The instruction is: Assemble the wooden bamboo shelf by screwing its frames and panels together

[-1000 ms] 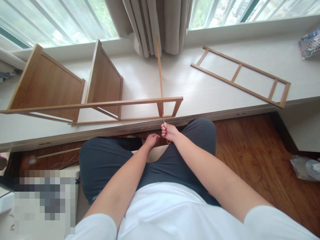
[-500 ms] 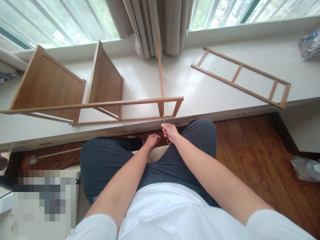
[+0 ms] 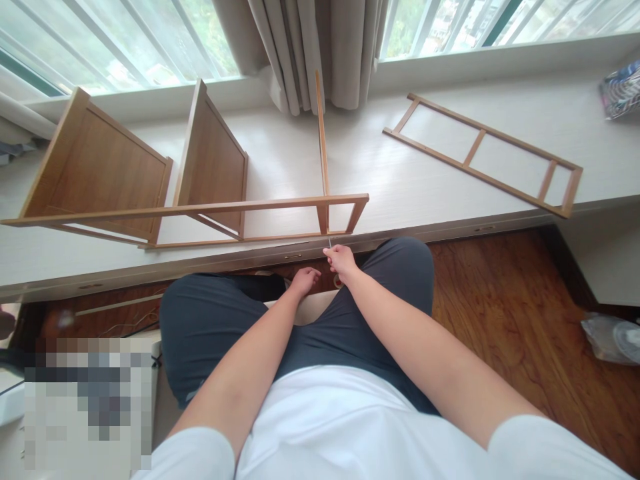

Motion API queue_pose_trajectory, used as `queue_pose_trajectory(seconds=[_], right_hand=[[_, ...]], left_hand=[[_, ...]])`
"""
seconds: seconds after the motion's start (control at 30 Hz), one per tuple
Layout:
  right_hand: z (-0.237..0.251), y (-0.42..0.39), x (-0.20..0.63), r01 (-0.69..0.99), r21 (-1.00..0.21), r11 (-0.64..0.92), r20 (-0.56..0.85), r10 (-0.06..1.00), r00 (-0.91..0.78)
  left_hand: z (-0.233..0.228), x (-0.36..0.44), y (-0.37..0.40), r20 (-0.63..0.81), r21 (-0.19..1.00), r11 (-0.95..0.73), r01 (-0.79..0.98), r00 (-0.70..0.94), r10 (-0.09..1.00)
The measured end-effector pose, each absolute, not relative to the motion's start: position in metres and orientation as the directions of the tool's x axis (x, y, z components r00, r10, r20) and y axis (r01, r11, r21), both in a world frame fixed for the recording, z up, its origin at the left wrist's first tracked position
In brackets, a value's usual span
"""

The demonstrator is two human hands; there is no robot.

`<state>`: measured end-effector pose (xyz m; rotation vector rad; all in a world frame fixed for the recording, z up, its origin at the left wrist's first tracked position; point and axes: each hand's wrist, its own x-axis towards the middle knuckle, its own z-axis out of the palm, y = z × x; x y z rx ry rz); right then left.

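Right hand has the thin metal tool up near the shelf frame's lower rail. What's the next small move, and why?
Probably ease the right hand up so the thin metal tool meets the lower rail of the wooden shelf frame. Its tip sits just under that rail, near the upright divider, while the left hand rests low and apart. Whether it already touches is unclear.

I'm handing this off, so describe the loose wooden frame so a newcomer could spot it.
Start at the white window ledge under the curtain. To the right lies the ladder-like frame, flat and alone. Unlike the shelf unit on the left, it holds no panels.
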<state>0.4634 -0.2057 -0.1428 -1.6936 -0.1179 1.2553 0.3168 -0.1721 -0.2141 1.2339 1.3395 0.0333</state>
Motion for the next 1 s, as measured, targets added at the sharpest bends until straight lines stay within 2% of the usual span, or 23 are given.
queue_pose_trajectory(seconds=[0.27,0.73,1.0], right_hand=[[-0.137,-0.209,0.462,-0.510,-0.711,-0.485,-0.695,0.592,0.407],[-0.130,-0.206,0.472,-0.751,-0.442,-0.491,-0.800,0.594,0.083],[-0.130,-0.206,0.475,-0.793,-0.369,-0.485,-0.801,0.598,0.007]], left_hand=[[-0.215,0.317,-0.172,-0.698,0.672,0.428,0.605,0.322,0.640],[-0.215,0.317,-0.172,-0.698,0.674,0.427,0.603,0.331,0.635],[-0.212,0.317,-0.172,-0.704,0.671,0.442,0.596,0.323,0.633]])
